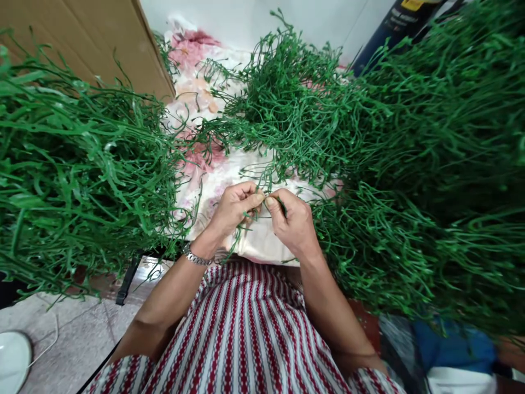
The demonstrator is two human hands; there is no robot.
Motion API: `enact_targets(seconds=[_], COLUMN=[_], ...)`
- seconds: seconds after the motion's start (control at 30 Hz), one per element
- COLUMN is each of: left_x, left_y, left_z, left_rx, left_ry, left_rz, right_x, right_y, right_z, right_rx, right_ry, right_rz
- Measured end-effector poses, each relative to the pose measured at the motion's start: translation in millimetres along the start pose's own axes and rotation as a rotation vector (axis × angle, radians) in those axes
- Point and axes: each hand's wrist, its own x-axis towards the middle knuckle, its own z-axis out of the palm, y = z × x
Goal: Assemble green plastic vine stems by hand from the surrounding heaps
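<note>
Thumb and fingertips pinched together, my left hand [241,203] grips a thin green plant stem [238,236] over the cloth. Close on its right, my right hand [290,218] pinches at the same spot, with a dark green piece of stem showing between thumb and fingers. The two thumbs nearly touch. Exactly where the stem passes between the fingertips is hidden. Just beyond the hands, loose stem ends [266,174] trail from a heap of slender, branching green stems [299,115]. Under everything lies a white cloth with pink flowers [262,241].
A big pile of thicker green stems [82,164] rises on the left, beside a cardboard box [98,33]. Another large heap [443,180] fills the right side. A dark blue container [394,33] leans at the back right. A white round object [14,361] sits low on the left.
</note>
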Motion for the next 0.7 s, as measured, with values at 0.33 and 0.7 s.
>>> enact_targets(seconds=[0.33,0.7], left_x=[-2.6,-6.3], left_y=[-3.3,3.1], left_z=[-3.5,-8.6], left_rx=[0.070,-0.138], left_ry=[0.000,-0.122], left_rz=[-0.023,-0.173], right_x=[-0.2,-2.9], right_y=[4.1,2.4], right_z=[-2.9,-0.7], right_rx=[0.013,0.396], right_ry=[-0.086,-0.231], right_rz=[-0.081,0.112])
